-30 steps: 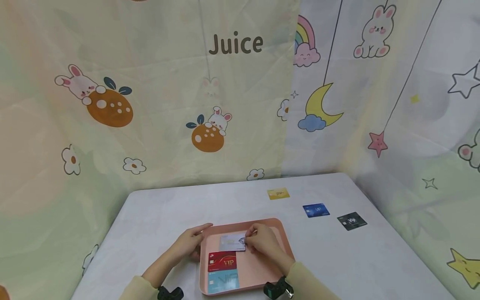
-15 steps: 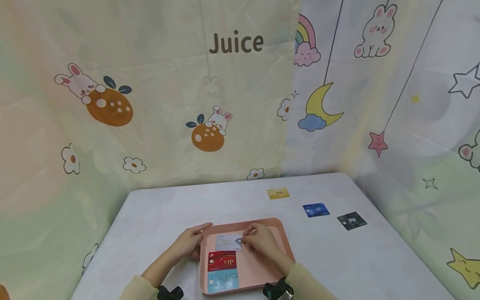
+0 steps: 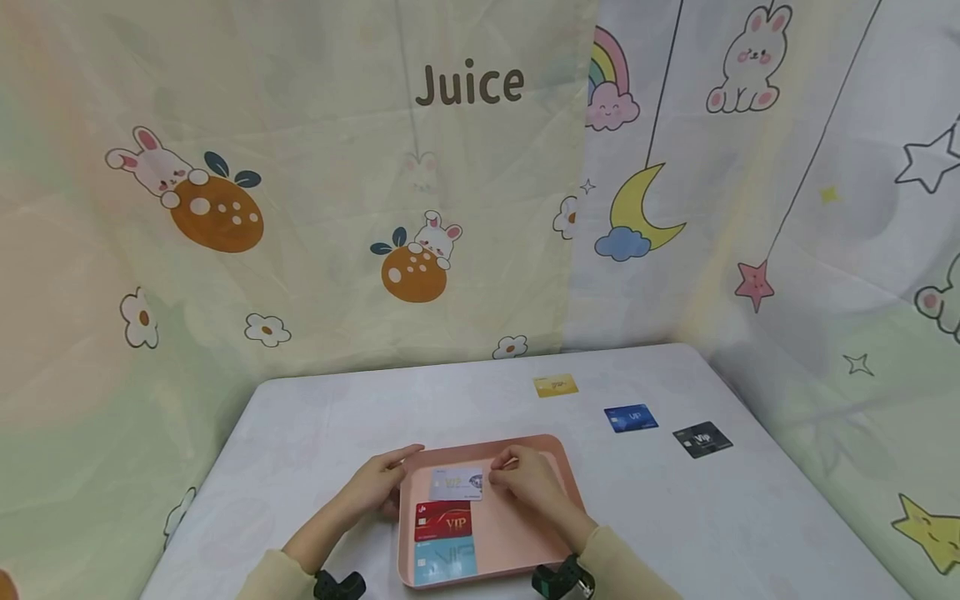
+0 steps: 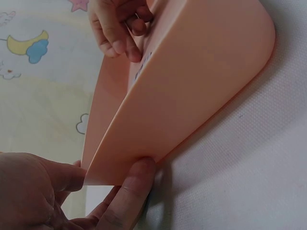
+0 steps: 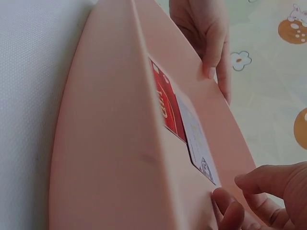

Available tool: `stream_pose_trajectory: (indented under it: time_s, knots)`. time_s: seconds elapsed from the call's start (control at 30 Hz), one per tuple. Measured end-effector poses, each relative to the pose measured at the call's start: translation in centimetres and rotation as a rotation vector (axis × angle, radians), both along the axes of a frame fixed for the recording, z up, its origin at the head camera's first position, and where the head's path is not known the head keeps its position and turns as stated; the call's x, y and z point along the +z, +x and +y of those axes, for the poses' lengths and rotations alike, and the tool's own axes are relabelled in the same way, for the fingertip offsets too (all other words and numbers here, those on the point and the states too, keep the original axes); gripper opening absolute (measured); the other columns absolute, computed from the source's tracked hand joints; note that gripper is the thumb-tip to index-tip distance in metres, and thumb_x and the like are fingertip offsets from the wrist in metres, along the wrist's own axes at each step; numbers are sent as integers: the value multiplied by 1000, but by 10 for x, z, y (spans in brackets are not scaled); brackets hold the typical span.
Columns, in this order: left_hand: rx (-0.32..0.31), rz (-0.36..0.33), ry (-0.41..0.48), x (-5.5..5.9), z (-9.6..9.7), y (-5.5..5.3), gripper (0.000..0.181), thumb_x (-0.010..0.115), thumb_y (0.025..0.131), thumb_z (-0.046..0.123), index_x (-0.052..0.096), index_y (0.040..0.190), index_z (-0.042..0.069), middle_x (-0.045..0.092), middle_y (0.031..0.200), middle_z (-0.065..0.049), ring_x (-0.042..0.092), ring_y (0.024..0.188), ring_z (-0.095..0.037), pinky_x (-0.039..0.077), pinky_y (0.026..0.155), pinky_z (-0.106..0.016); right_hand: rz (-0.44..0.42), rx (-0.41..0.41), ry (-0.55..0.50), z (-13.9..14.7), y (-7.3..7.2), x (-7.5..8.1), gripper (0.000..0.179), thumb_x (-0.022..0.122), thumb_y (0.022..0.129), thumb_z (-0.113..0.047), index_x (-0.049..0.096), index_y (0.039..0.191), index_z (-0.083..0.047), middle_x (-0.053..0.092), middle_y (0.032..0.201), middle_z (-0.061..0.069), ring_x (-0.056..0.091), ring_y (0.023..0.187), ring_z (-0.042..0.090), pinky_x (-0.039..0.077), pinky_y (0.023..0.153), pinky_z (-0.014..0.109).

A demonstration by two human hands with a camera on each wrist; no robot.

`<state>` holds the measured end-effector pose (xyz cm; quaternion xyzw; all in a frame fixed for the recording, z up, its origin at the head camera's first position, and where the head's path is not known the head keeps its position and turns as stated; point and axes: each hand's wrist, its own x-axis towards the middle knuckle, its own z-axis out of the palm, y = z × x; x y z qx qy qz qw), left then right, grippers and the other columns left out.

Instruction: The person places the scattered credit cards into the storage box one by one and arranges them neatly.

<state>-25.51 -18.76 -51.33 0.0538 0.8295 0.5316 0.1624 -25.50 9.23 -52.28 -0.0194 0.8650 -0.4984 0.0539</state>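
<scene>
A pink tray (image 3: 521, 542) lies on the white table with three cards stacked in a column along its left side. The white card (image 3: 456, 483) is at the top, a red VIP card (image 3: 443, 522) in the middle and a light blue card (image 3: 445, 560) at the bottom. My left hand (image 3: 372, 485) grips the tray's far left corner, a fingertip pressed against the outer wall in the left wrist view. Just right of the white card is my right hand (image 3: 531, 485), its fingers loosely bent, thumb and forefinger apart with nothing between them in the right wrist view.
Beyond the tray, a yellow card (image 3: 556, 386), a blue card (image 3: 631, 418) and a black card (image 3: 702, 439) lie apart on the table (image 3: 330, 417). Printed curtains (image 3: 315, 208) hang behind the table and along both sides.
The white card slid a little left in my right hand and now lies above the red card. My right fingers have let go of it and moved slightly right. The left hand stays put.
</scene>
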Motion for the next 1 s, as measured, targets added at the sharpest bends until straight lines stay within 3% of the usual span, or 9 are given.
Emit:
stream_pose_trajectory:
  time_s: [0.2, 0.7, 1.0]
  knots:
    - [-2, 7, -7, 0, 0, 0, 47, 46, 109, 17, 47, 154, 6, 70, 126, -20, 64, 63, -20, 56, 55, -34, 18, -25, 15, 3, 0, 3, 16, 81, 86, -14, 67, 91, -8, 66, 76, 1, 58, 64, 14, 50, 58, 27]
    - [11, 8, -28, -1, 0, -1, 46, 46, 108, 16, 49, 153, 8, 70, 127, -18, 56, 55, -18, 49, 52, -31, 24, -30, 17, 18, -4, 5, 14, 79, 88, -16, 69, 91, -7, 64, 73, 0, 57, 63, 14, 51, 58, 27]
    - [14, 4, -52, -1, 0, 0, 47, 48, 107, 17, 49, 154, 9, 73, 114, -12, 59, 56, -22, 53, 52, -32, 10, -45, 3, 24, -8, 5, 11, 72, 94, -18, 71, 93, -7, 70, 83, 3, 59, 65, 16, 52, 57, 28]
